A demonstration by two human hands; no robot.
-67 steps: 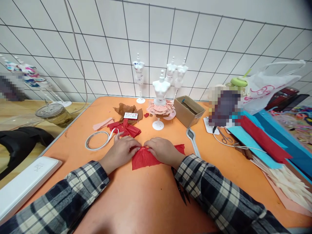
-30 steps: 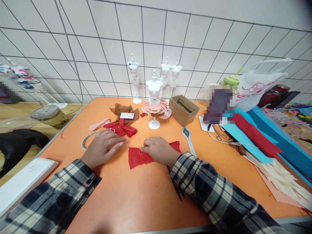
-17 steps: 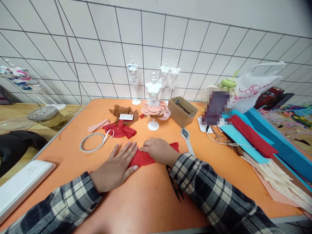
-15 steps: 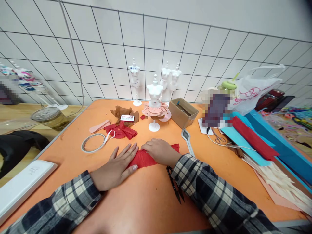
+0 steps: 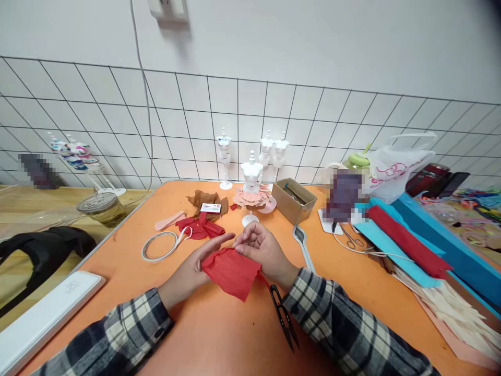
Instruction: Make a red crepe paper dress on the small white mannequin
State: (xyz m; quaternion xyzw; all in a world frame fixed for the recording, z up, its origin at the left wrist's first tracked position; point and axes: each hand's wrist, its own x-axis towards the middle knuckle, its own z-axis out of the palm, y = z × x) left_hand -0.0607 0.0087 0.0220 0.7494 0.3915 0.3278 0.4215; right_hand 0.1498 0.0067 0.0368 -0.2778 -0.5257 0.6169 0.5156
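Note:
A piece of red crepe paper is lifted off the table, its upper edge gathered in small folds. My right hand pinches that upper edge between thumb and fingertips, the other fingers curled. Against the paper's left side rests my left hand, its fingers stretched out toward the right and partly behind the sheet; its thumb is mostly hidden. Black thread snips lie just below my right wrist. Beyond my hands stands a small white dress form wearing a ruffled pink paper skirt.
A roll of white tape, crumpled red paper and brown paper lie at the left. A cardboard box and a grey-white tool are right of centre. Coloured paper sheets pile up farther right. A white power bank lies front left.
My left hand lay flat on the red paper, pressing it to the table. Now the paper is raised, with my right hand pinching its edge. The view has tilted upward.

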